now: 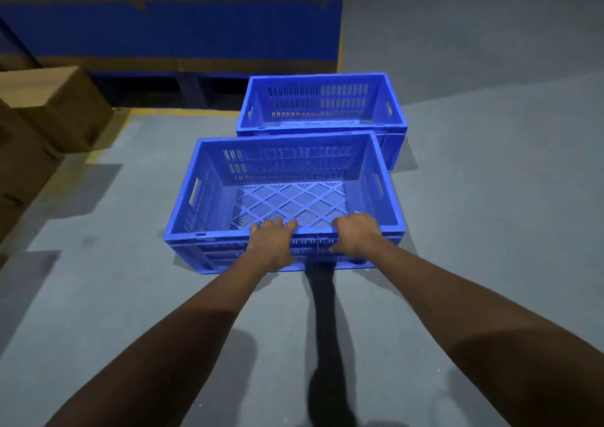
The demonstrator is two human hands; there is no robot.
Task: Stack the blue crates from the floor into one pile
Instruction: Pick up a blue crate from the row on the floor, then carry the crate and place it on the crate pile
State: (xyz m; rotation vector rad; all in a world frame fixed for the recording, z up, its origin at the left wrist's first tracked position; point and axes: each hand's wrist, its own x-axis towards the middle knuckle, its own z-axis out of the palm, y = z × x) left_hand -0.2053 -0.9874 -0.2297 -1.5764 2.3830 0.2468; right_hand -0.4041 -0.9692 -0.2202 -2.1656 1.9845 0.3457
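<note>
I see L hand [273, 243] & R hand [356, 233] both clamped on my-side long rim of near crate [209, 197], axis crosswise; far crate [322, 99] on floor [490, 197] just beyond, parallel, offset right.

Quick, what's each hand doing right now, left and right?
Left hand: grips the near rim of the front blue crate.
Right hand: grips the same rim, fingers curled over it.
</note>
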